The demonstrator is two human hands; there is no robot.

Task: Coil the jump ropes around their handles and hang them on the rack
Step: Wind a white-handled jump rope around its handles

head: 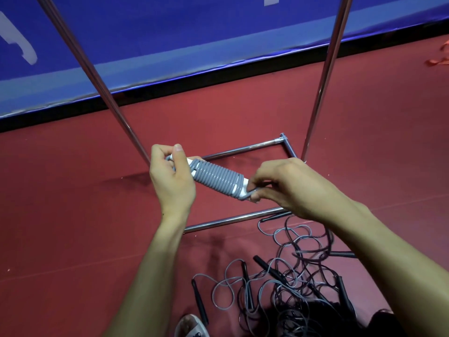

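Observation:
A grey jump rope (216,177) is wound in tight turns around its white handles, held level above the red floor. My left hand (170,176) grips the left end of the bundle, thumb up over the handle tip. My right hand (281,188) pinches the grey rope end at the right tip of the handles. Behind and around the hands stands the chrome rack (325,76), with two upright poles and a rectangular base frame on the floor.
A tangled pile of loose grey and black ropes with black handles (289,276) lies on the floor at lower right. A shoe toe (190,325) shows at the bottom edge. A blue padded wall (194,40) runs along the back. Red ribbon scraps (439,57) lie at far right.

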